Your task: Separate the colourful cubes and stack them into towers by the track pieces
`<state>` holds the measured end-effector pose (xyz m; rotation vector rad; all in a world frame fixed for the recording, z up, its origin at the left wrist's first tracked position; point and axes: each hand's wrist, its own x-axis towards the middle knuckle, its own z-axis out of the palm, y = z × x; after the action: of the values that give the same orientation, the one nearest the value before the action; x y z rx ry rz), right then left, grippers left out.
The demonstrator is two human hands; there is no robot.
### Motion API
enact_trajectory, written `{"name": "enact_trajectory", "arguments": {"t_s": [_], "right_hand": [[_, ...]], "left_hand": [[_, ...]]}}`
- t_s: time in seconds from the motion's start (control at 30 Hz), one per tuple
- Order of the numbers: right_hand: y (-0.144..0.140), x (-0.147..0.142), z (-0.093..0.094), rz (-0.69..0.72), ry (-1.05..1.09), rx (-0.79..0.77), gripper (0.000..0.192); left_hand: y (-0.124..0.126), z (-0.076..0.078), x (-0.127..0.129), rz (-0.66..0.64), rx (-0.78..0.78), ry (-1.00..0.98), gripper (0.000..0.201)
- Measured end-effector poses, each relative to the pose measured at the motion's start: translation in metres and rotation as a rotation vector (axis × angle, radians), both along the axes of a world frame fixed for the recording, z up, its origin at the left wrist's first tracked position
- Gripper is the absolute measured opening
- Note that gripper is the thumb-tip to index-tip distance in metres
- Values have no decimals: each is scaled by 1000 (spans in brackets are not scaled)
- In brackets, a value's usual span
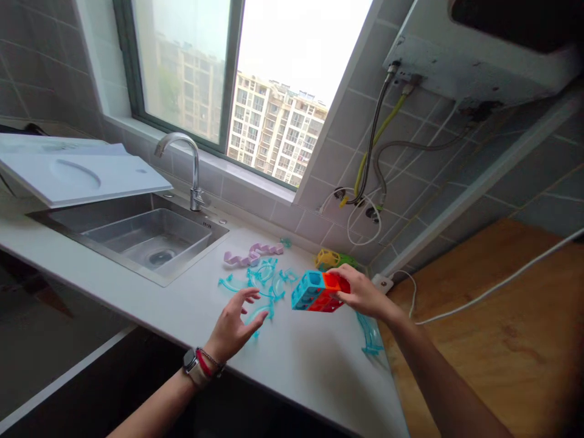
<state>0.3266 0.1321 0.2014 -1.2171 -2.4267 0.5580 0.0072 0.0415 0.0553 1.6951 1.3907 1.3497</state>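
My right hand (362, 292) grips the red end of a blue-and-red block of toy pieces (319, 292), held above the white counter. Its blue end points toward my left hand (235, 325), which is open with fingers apart and nothing in it. Behind and beside the left hand lie several translucent teal curved track pieces (262, 274). Purple zigzag pieces (241, 260) rest farther back. Yellow and green toy pieces (327, 258) sit near the wall, partly behind the block. More teal curved pieces (370, 334) lie under my right forearm.
A steel sink (148, 240) with a tap (195, 173) is at the left, partly covered by a white panel (82, 173). Hoses (376, 134) hang from a wall unit (474, 55). A white power strip (383, 283) and cable stand by a wooden board (497, 328) at the right.
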Motion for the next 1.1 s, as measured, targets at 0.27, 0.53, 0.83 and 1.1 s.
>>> {"name": "enact_trajectory", "arguments": {"t_s": [0.27, 0.53, 0.83, 1.1], "right_hand": [[-104, -17, -26, 58, 8, -91, 44], [-105, 7, -76, -161, 246, -105, 44], [-109, 46, -110, -464, 605, -140, 56], [-141, 74, -113, -687, 674, -32, 51]], "left_hand": [[-43, 7, 81, -385, -77, -241, 73], [-35, -25, 99, -349, -114, -293, 48], [-26, -41, 94, -287, -116, -271, 65], [-29, -41, 102, -236, -17, -218, 68]]}}
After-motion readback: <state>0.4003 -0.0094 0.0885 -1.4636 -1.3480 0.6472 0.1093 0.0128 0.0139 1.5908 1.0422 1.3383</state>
